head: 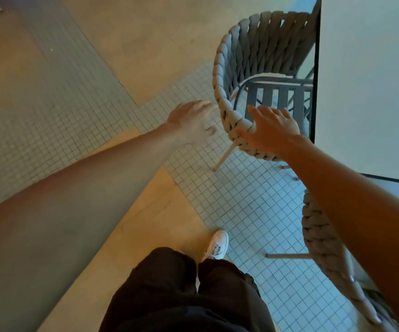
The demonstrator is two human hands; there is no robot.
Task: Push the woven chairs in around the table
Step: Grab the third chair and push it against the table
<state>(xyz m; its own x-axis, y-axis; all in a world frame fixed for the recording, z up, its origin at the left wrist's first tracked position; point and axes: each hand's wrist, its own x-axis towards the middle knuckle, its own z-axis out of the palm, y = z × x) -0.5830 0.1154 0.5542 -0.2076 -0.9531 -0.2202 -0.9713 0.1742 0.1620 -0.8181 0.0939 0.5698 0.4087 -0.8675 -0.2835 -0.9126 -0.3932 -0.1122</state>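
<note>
A grey woven chair (246, 56) with a braided rim stands against the white table (370, 80), its slatted seat partly under the tabletop's dark edge. My right hand (269, 131) lies flat, fingers spread, on the chair's near rim. My left hand (193, 122) hovers open just left of that rim, fingertips close to the braid; contact is unclear. A second woven chair (323, 238) stands at the lower right, mostly hidden behind my right forearm.
The floor mixes small white mosaic tiles (229, 200) with wood-toned panels (145, 224). My white shoe (216, 245) and dark trousers are at the bottom centre. A second table edge (390, 179) shows at the right.
</note>
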